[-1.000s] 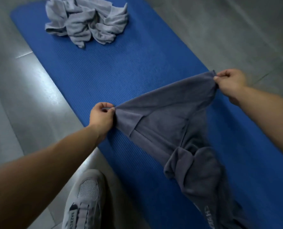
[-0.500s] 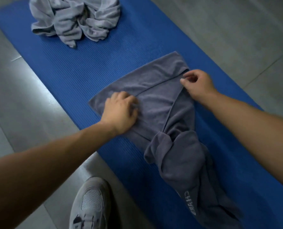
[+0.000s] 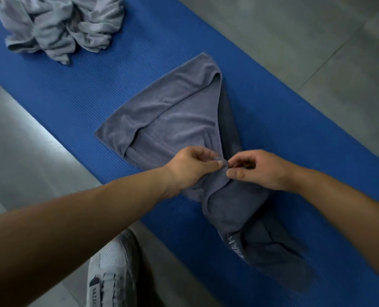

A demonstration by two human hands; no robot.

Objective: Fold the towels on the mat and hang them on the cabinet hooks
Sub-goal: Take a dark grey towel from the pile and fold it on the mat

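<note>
1. Dark grey terry towel (image 3: 173,111) lies on the long blue ribbed mat (image 3: 73,96). Its far half is spread flat with one flap turned over, and its near half is bunched and twisted.
2. Our left hand (image 3: 190,169) and right hand (image 3: 255,169) meet at its middle, each pinching a gathered ridge of cloth with curled fingers.
3. If we pull this ridge, the flat half likely drags and creases.
4. The twisted near end may get folded in as a lump, making a lopsided bundle that slides off a hook.
5. So small a pinch may slip.
6. The crumpled light grey towels (image 3: 60,25) sit well apart, so we judge a snag unlikely.
</note>
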